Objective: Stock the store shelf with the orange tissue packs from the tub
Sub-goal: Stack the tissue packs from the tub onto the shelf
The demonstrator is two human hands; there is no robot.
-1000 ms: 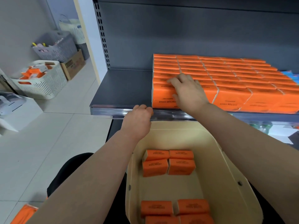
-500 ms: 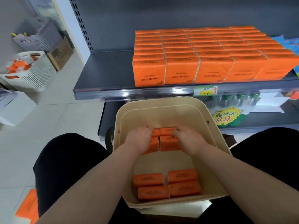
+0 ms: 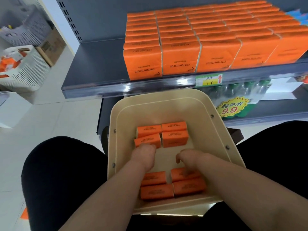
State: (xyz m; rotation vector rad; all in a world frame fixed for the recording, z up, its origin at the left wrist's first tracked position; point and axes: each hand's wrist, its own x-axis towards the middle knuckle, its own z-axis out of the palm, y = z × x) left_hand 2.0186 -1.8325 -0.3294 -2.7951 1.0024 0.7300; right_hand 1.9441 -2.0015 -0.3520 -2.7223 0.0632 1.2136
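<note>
A second ago both hands were up at the shelf [image 3: 100, 64], squaring the front row of stocked tissue packs [image 3: 181, 59]. Now they are down inside the tub [image 3: 166, 99] on the person's lap. Half a second ago they covered the far group of four packs [image 3: 174, 135]; they have since drawn back a little towards the body, and all four packs lie uncovered.

The left hand [image 3: 144, 156] has its fingers [image 3: 148, 147] curled against the near edge of the front-left pack [image 3: 147, 141], which sits slightly askew; whether they actually grip it cannot be told. The right hand [image 3: 190, 158] hangs over bare tub floor, its fingers [image 3: 179, 157] loosely curled and holding nothing.

Another four packs [image 3: 188, 185] lie under the forearms. It looks as if the next pickup is only starting, with eight packs left to shelve.
</note>
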